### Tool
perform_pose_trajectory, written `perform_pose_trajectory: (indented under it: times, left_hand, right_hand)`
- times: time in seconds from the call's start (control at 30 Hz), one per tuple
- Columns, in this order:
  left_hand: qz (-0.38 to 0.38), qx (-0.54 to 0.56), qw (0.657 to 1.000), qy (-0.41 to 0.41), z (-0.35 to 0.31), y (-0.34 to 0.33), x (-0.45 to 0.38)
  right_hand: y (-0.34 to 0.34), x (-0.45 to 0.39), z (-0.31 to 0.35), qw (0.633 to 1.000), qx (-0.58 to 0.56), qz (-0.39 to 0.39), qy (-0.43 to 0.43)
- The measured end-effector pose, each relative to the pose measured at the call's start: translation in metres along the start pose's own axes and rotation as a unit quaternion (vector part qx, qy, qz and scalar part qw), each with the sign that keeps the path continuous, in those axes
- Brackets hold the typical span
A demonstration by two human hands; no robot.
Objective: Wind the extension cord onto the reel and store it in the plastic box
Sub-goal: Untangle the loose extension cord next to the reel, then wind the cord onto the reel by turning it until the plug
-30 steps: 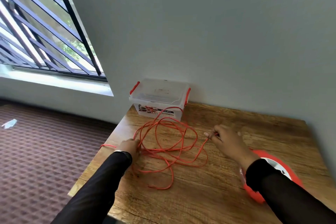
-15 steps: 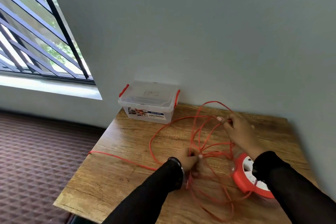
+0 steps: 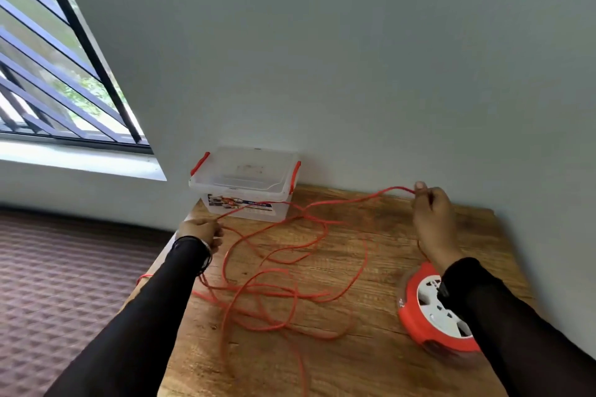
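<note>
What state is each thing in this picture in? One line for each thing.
plastic box: lid on, red latches down.
extension cord: unwound, in loose loops over the table.
reel: lying flat, no cord visibly wound on.
left hand: closed on the cord.
right hand: pinching the cord, raised.

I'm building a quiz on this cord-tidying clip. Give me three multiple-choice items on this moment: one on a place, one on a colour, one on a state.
1. Where is the plastic box?
A. at the table's far left corner, by the wall
B. on the floor
C. on the reel

2. What colour is the cord?
A. black
B. orange-red
C. white

3. What state is the box lid in?
A. off, beside the box
B. propped half open
C. on the box

Answers:
1 A: the plastic box stands on the table against the wall.
2 B: the cord is orange-red, like the reel.
3 C: the lid sits on top between the red handles.
</note>
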State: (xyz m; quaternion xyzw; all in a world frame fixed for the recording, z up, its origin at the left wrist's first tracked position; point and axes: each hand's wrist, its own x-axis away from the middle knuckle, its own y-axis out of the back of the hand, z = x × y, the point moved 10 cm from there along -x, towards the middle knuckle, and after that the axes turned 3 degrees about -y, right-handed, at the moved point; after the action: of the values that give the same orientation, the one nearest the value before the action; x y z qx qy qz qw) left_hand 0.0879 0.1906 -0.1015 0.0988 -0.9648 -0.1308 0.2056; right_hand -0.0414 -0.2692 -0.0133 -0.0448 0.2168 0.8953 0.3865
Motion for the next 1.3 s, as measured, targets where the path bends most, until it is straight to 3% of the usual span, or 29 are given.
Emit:
perform_pose_trajectory:
  times: [0.1,0.23,0.4,0.57,0.7,0.83,0.97,1.03,1.1,1.2,1.3]
  left_hand:
    - [-0.051,-0.082,0.995,-0.032,0.002,0.012,-0.003]
    - [-0.049,-0.159,0.984,-0.062,-0.004,-0.006,0.007]
    - [-0.118,-0.352,0.908,-0.196,-0.044,-0.02,0.027]
    - [-0.106,-0.251,0.886,-0.374,-0.082,-0.056,0.081]
    - [0.044,-0.183,0.844,-0.502,-0.085,-0.122,0.152]
    - [0.222,-0.164,0.868,-0.412,-0.033,-0.191,0.19]
    - [0.351,-0.265,0.869,-0.227,0.043,-0.245,0.203]
    - [0.396,-0.252,0.875,-0.117,0.074,-0.257,0.212]
    - [0.394,-0.188,0.899,-0.047,0.085,-0.263,0.214]
    - [0.331,-0.123,0.935,-0.036,0.076,-0.257,0.201]
    - [0.343,-0.095,0.934,-0.035,0.064,-0.253,0.19]
  right_hand:
    - [-0.007,-0.01,-0.018,0.998,0.011,0.011,-0.06]
    - [-0.036,-0.003,-0.013,0.993,0.037,0.109,-0.033]
    - [-0.028,0.007,-0.011,0.993,0.056,0.108,0.005]
    - [-0.008,0.017,-0.031,0.977,0.142,0.16,-0.003]
    - [0.014,0.032,-0.062,0.932,0.27,0.233,-0.061]
    - [0.03,0.062,-0.095,0.877,0.307,0.341,-0.141]
    - [0.041,0.076,-0.099,0.889,0.293,0.331,-0.12]
    - [0.046,0.079,-0.099,0.894,0.306,0.309,-0.107]
    - [0.049,0.082,-0.099,0.885,0.356,0.285,-0.089]
    - [0.046,0.09,-0.101,0.876,0.4,0.258,-0.083]
    - [0.036,0.105,-0.096,0.877,0.406,0.251,-0.057]
